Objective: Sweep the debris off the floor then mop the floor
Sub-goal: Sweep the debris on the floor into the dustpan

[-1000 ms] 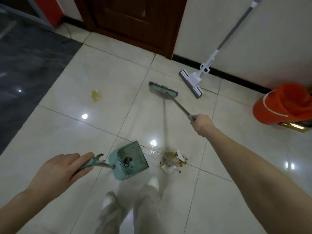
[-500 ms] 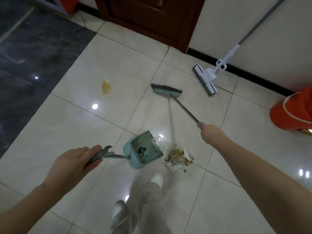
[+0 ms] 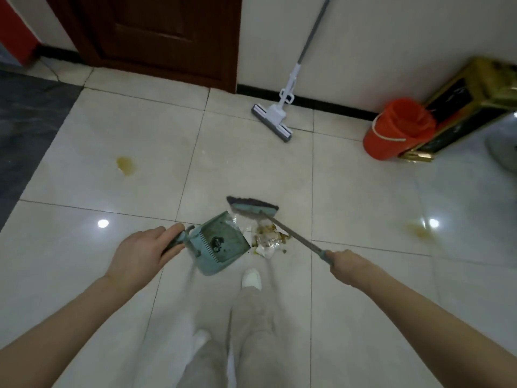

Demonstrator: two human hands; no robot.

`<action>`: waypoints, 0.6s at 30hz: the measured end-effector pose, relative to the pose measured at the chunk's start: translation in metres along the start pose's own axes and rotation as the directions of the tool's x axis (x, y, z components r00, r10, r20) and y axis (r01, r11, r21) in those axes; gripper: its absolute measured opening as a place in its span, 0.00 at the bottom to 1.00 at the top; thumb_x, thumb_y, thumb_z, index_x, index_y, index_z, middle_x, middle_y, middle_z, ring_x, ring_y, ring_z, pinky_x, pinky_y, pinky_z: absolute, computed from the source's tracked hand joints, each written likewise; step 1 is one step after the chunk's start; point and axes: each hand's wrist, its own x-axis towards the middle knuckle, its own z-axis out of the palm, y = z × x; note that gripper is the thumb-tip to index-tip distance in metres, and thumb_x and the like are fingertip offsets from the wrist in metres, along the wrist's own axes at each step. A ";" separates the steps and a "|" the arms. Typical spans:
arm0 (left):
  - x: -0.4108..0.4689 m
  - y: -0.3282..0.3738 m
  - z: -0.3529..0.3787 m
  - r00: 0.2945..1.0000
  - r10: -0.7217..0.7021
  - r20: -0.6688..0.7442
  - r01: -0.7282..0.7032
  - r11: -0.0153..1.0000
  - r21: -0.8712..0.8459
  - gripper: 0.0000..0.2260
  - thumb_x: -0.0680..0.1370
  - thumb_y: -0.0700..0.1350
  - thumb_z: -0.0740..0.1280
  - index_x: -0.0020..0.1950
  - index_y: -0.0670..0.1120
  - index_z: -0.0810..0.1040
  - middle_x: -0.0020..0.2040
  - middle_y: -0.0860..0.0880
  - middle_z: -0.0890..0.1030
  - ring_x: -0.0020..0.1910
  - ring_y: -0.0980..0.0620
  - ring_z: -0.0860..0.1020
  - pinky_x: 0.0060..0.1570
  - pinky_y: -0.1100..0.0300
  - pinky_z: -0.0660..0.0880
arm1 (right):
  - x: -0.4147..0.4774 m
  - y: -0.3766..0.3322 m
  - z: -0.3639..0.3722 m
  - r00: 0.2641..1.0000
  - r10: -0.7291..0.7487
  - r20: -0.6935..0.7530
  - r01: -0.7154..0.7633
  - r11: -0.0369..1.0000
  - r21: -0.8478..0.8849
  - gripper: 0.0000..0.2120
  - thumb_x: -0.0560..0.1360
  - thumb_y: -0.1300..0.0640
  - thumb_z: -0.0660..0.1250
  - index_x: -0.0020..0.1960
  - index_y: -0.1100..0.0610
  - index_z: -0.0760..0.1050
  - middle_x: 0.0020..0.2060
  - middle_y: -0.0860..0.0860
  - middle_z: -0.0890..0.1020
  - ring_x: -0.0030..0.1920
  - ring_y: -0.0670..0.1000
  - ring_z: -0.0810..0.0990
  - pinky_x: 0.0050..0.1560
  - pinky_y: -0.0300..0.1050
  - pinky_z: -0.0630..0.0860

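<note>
In the head view, the left hand [image 3: 142,254] has its grip closed round the short handle of the teal dustpan [image 3: 223,242], fingers curled over it. The pan sits low over the floor [image 3: 251,163], its open lip turned right toward the debris [image 3: 268,240]. The right hand [image 3: 348,266] has its grip wrapped round the near end of the broom [image 3: 253,208] handle. The broom's head stands bristles-down just on the far side of the pile. The debris — crumpled wrappers and brownish scraps — lies just right of the pan's lip. I cannot tell whether that lip is flat on the tile.

The step in hand looks like drawing the pile into the pan. It would go best with the lip pressed flat to the tile so nothing slips under, and the left grip braced against the push. Short, low strokes angled left and near toward the pan's mouth would suit better than strokes straight at the white shoe [image 3: 251,278] just near the pile. Light wrappers may skitter and wet scraps may smear, so a second pass is likely.

The yellowish stain at far left [image 3: 126,163] and the stain at right [image 3: 416,229] are work for the mop [image 3: 275,119], which leans on the far wall beside the orange bucket [image 3: 397,130].
</note>
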 end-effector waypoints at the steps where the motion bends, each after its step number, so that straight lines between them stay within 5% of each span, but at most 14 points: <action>1: -0.006 0.002 0.002 1.000 0.021 0.000 -0.021 1.000 -0.011 0.25 0.79 0.64 0.45 0.56 0.50 0.74 0.33 0.52 0.76 0.27 0.48 0.74 0.26 0.62 0.63 | -0.014 0.002 0.011 1.000 0.014 0.004 -0.014 1.000 -0.004 0.20 0.80 0.59 0.54 0.71 0.50 0.65 0.44 0.52 0.76 0.43 0.54 0.77 0.38 0.43 0.73; 3: -0.015 0.006 0.006 0.999 0.051 -0.002 -0.051 0.998 -0.029 0.23 0.79 0.64 0.48 0.58 0.51 0.73 0.34 0.51 0.77 0.28 0.47 0.75 0.27 0.60 0.67 | -0.036 0.008 0.031 0.999 0.036 0.019 -0.035 0.999 -0.007 0.20 0.80 0.58 0.54 0.71 0.48 0.65 0.39 0.50 0.72 0.41 0.53 0.76 0.37 0.43 0.73; 7: -0.024 0.016 0.010 0.999 0.048 -0.008 -0.049 0.999 -0.018 0.20 0.76 0.61 0.53 0.59 0.51 0.72 0.38 0.50 0.80 0.30 0.45 0.77 0.27 0.59 0.70 | -0.074 0.026 0.046 0.999 0.045 0.027 -0.044 0.998 -0.043 0.21 0.81 0.56 0.53 0.72 0.44 0.63 0.50 0.54 0.76 0.45 0.54 0.77 0.43 0.45 0.74; 14: -0.043 0.037 0.009 1.000 0.031 -0.001 -0.031 0.999 -0.032 0.20 0.76 0.61 0.53 0.59 0.51 0.71 0.37 0.50 0.80 0.30 0.47 0.77 0.26 0.59 0.71 | -0.103 0.065 0.035 0.995 0.083 -0.059 -0.080 0.996 0.049 0.18 0.81 0.51 0.56 0.70 0.42 0.68 0.48 0.51 0.77 0.44 0.52 0.78 0.45 0.46 0.77; 18: -0.049 0.054 0.015 0.998 0.065 0.004 -0.065 0.997 -0.037 0.19 0.76 0.61 0.53 0.58 0.50 0.71 0.35 0.49 0.79 0.28 0.45 0.76 0.26 0.58 0.72 | -0.120 0.072 0.037 0.985 0.171 0.007 -0.164 0.928 0.336 0.17 0.82 0.52 0.56 0.71 0.49 0.69 0.38 0.52 0.75 0.31 0.51 0.74 0.28 0.41 0.72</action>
